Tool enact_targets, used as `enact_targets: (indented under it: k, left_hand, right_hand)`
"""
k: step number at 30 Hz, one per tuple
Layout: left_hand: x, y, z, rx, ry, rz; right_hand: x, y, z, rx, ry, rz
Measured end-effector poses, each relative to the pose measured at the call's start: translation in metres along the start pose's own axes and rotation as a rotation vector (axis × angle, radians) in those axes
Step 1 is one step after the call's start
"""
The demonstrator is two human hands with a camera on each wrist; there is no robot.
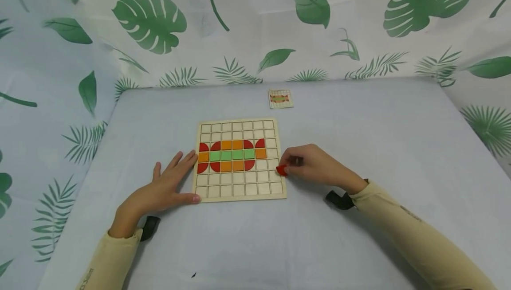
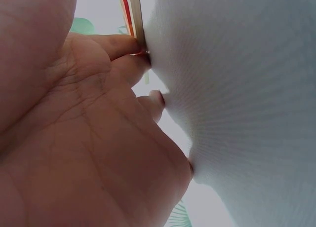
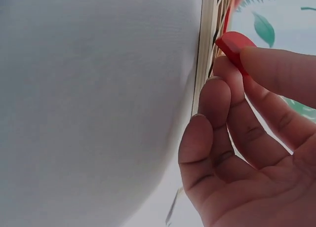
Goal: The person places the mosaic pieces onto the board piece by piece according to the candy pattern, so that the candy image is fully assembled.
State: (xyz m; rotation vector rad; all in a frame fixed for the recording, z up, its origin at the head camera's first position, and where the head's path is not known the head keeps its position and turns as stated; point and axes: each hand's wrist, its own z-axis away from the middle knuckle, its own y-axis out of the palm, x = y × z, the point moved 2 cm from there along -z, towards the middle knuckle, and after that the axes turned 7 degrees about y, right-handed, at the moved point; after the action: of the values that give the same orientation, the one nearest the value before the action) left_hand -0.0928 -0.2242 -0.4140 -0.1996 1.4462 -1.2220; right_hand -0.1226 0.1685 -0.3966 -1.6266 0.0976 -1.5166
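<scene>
A square wooden grid board [image 1: 239, 191] lies on the table, with red quarter-circle, orange and green square tiles in three of its rows. My left hand [image 1: 161, 194] rests at the board's left side, fingers spread, thumb and fingertips touching its edge. Between thumb and fingers, my right hand [image 1: 311, 166] pinches a red quarter-circle tile [image 1: 281, 170] over the board's right edge. The right wrist view shows that red tile [image 3: 236, 48] tilted at the thumb tip, beside the board's side [image 3: 203, 54]. In the left wrist view, the palm of the left hand [image 2: 94, 123] fills much of the picture.
Beyond the board lies a small pattern card [image 1: 281, 99] printed with a similar red, orange and green design. A leaf-print cloth [image 1: 239, 24] hangs behind the white table [image 1: 359, 112]. A small dark speck [image 1: 193, 275] lies near the front.
</scene>
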Motion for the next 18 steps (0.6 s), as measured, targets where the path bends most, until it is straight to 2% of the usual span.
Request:
enact_targets:
  k: [7,18]
  left_hand:
    - [-0.001,-0.001,0.0,-0.001,0.001,-0.005]
    - [0.0,-0.001,0.0,-0.002,-0.001,-0.005]
  right_hand:
    - [0.007,0.004,-0.012,-0.009,-0.021,-0.002]
    - [0.021,0.007,-0.03,-0.033,-0.006,0.023]
